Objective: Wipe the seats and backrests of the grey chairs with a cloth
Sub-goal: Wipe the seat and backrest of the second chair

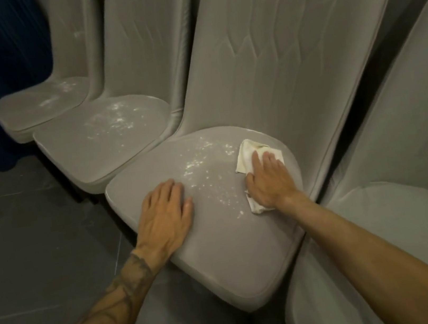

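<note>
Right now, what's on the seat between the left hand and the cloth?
In the head view, white powdery specks lie scattered on the grey seat between the left hand and the cloth under the right hand. Nothing else.

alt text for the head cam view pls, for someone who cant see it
A person's right hand presses a white cloth flat on a grey chair seat dusted with white powder, while the left hand rests on the seat's left side. Two more dusty grey chairs stand in a row to the left.
</note>
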Tool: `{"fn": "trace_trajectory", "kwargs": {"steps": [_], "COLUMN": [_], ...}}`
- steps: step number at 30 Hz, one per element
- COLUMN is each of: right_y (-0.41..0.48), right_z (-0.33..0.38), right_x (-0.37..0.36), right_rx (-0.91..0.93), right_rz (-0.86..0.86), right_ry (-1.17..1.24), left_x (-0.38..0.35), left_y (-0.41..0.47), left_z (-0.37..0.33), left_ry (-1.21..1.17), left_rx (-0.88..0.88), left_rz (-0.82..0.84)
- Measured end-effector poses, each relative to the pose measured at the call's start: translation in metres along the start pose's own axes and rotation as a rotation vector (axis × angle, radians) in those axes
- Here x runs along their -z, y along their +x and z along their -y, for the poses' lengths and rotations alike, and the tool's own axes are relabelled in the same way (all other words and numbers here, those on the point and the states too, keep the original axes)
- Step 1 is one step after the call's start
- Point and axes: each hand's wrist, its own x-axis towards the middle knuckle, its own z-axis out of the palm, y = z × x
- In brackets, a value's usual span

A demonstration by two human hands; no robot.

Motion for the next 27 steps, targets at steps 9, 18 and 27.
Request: {"fn": "trace_trajectory", "kwargs": {"steps": [9, 18, 27], "right_y": [-0.069, 0.000, 0.000], "right_z": [0.008, 0.008, -0.013], "right_x": [-0.023, -0.005, 0.000], "right_rx": [0.095, -0.178, -0.281], "right_rz": [0.039, 0.008, -0.053], "right_ry": [0.079, 0.052, 0.012], "left_x": [0.000, 0.000, 0.008], "left_y": [0.034, 0.034, 0.058], "left_z": [0.028, 0.030, 0.067], "left_ry": [-0.047, -0.049, -0.038], "left_rx": [0.063, 0.037, -0.160], "left_rz": [0.064, 0.080, 0.043]}}
